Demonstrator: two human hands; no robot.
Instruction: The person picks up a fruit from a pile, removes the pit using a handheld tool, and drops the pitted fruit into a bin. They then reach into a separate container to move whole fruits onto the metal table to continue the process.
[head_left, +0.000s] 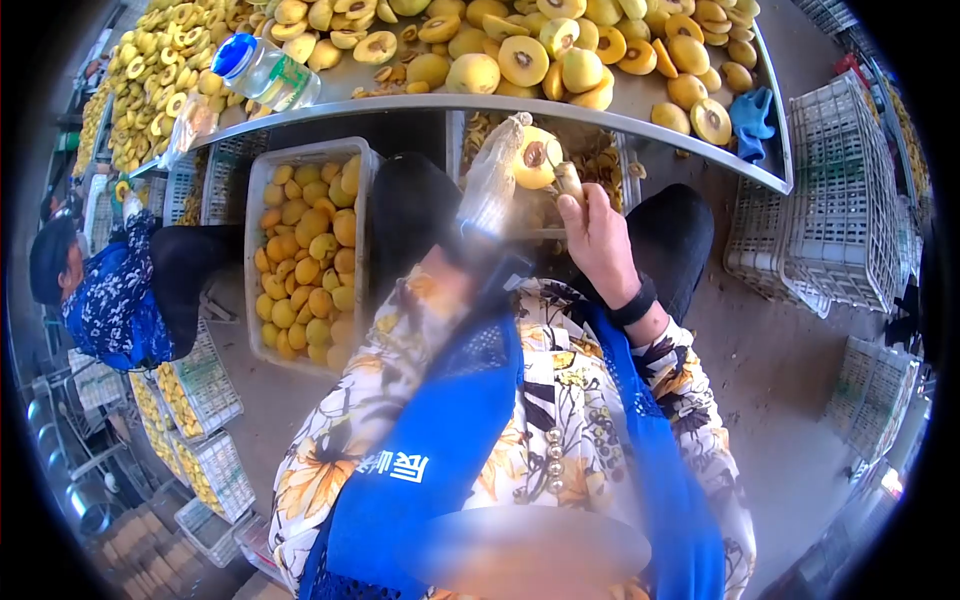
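Note:
My left hand (pixel 490 185), in a pale, soiled knit glove, holds a halved yellow peach (pixel 530 172) with its cut face and brown centre turned up. My bare right hand (pixel 603 245) is closed round the light handle (pixel 568 180) of a small pitting tool, whose thin metal end is at the peach's cut face. Both hands are above a bin of brownish scraps (pixel 600 150) between my knees. Just beyond them, the metal table (pixel 640 122) carries many halved peaches (pixel 523 61).
A white crate of whole peaches (pixel 305 260) stands left of my legs. On the table are a blue-capped bottle (pixel 265 75) and a blue glove (pixel 752 122). Stacked plastic crates (pixel 835 190) stand at right. A co-worker (pixel 110 280) in blue sits at left.

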